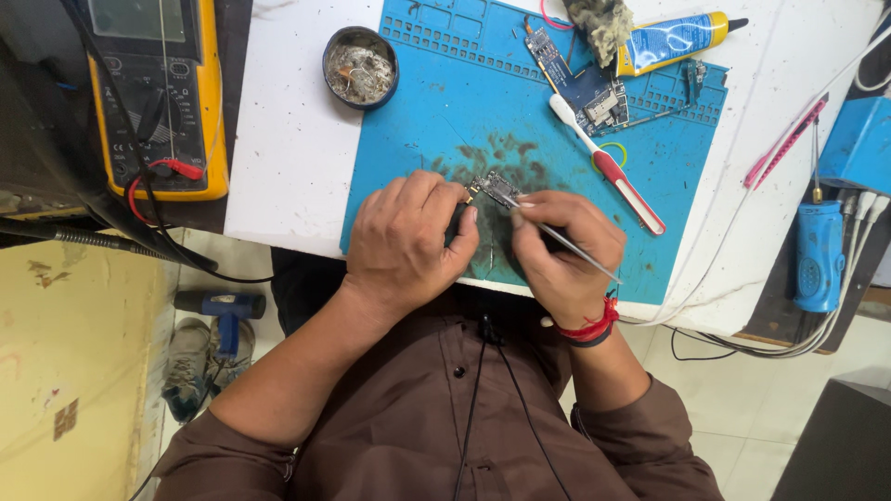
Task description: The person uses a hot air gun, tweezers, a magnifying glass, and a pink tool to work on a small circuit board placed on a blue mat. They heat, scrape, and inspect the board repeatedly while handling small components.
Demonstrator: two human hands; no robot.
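On the stained blue silicone work mat (445, 102), the left hand (408, 243) pinches a small dark circuit board (493, 188) at the mat's near edge. The right hand (564, 250) grips thin metal tweezers (566, 243) touching it. A slip could scratch the board or flick it off the mat.

matt blue rubbery mat (436, 139), shiny metal tweezers (571, 246), glossy plastic toothbrush (608, 165)
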